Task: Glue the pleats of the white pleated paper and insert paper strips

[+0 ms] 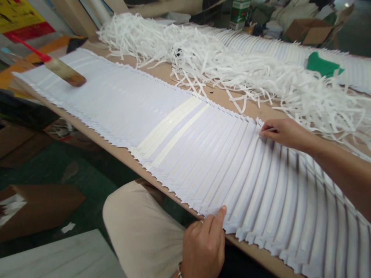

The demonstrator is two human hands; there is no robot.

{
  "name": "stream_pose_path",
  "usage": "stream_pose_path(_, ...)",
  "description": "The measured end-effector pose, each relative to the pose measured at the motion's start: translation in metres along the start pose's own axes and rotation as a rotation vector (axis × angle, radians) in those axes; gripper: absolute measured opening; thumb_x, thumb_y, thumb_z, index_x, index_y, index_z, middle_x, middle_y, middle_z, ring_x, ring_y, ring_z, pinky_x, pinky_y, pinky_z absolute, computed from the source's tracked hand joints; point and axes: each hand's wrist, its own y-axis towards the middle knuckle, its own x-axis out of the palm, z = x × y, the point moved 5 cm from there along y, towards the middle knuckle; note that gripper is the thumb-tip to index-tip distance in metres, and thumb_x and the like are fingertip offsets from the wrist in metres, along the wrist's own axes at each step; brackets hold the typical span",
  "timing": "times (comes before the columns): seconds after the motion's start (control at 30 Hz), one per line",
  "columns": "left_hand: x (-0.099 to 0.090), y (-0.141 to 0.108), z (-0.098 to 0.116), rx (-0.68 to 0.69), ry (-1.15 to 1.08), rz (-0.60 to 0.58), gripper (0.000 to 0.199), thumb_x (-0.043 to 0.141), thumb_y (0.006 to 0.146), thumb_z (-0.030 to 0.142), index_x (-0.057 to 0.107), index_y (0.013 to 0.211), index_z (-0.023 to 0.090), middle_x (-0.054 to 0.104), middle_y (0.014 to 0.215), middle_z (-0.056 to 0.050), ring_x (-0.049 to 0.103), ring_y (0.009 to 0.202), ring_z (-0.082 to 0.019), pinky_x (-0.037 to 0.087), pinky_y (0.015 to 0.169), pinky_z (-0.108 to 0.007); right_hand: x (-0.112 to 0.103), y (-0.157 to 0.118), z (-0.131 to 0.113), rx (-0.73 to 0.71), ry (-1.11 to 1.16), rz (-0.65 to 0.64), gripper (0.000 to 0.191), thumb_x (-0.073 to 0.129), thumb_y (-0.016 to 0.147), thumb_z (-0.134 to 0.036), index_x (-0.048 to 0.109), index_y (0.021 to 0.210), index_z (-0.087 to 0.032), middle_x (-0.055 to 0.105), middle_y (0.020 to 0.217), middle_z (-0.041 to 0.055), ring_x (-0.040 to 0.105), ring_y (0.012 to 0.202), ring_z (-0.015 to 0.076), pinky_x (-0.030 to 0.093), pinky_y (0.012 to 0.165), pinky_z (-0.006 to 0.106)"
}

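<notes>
A long row of overlapping white paper pieces (pixel 116 100) with jagged edges lies along the table, most bearing a narrow pale strip. At the row's near edge is my left hand (pixel 204 245); its index finger stretches onto the paper ends, the other fingers are bent and the thumb is hidden. At the far edge my right hand (pixel 282 133) is closed in a pinch. A thin pale strip (pixel 271 129) shows between its fingers, its kind not clear. To the right of my hands the paper pieces stand more spread and raised.
Loose white strips (pixel 220 58) pile along the table's far side, with a green scrap (pixel 324 65) on them. A red-handled brush (pixel 65 71) rests on the row's left end. Cardboard boxes (pixel 43 208) stand on the floor at left. My knee (pixel 139 224) is beside the table edge.
</notes>
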Motion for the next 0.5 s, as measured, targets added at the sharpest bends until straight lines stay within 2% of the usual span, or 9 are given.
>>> stream_pose_path(0.27, 0.0, 0.001, -0.001, 0.012, -0.006, 0.006, 0.04, 0.038, 0.104, 0.006, 0.06, 0.137, 0.012, 0.072, 0.079, -0.001, 0.066, 0.055, -0.018, 0.049, 0.05, -0.035, 0.004, 0.014, 0.019, 0.048, 0.012, 0.084, 0.028, 0.062, 0.087, -0.049, 0.072, 0.087, -0.023, 0.073, 0.077, 0.0033, 0.063, 0.072, 0.0201, 0.043, 0.067, 0.032)
stream_pose_path(0.5, 0.001, 0.0, -0.003, 0.031, -0.019, 0.004, 0.042, 0.038, 0.102, 0.004, 0.059, 0.138, 0.01, 0.072, 0.078, -0.002, 0.068, 0.056, -0.018, 0.053, 0.053, -0.032, 0.013, 0.025, 0.023, 0.083, -0.004, 0.058, 0.026, 0.064, 0.085, -0.047, 0.07, 0.085, -0.022, 0.071, 0.077, 0.0041, 0.062, 0.071, 0.0196, 0.042, 0.066, 0.032)
